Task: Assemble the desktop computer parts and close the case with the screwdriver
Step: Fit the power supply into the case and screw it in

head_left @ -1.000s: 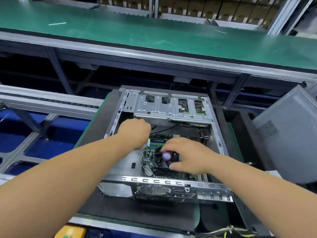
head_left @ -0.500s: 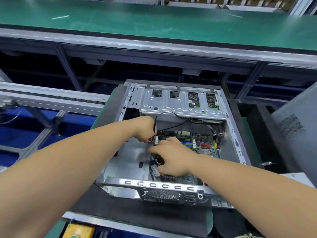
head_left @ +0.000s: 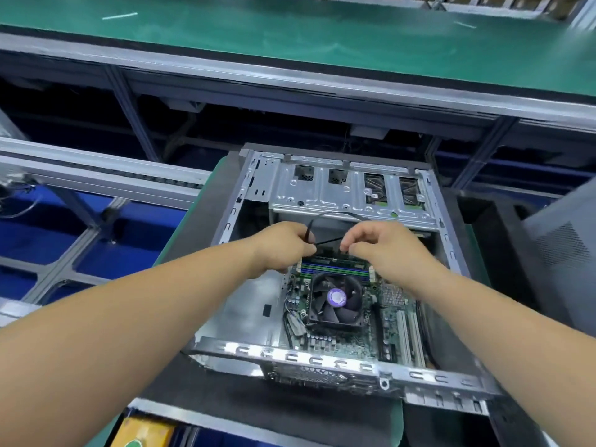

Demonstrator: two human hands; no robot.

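Head view: an open computer case (head_left: 416, 377) was seen lying on a dark mat (head_left: 258, 411), its circuit board (head_left: 354, 337) and fan (head_left: 337, 300) exposed. The left hand (head_left: 280, 245) was curled around a thin black cable (head_left: 335, 215), which looped up over to the right hand (head_left: 382, 245). The right fingers (head_left: 346, 245) were pinched together near the cable's lower strand; whether it was actually gripped could not be told. The fingertips of both hands were hidden. A grey panel (head_left: 567, 253) was cut off at the right edge. No screwdriver could be made out.
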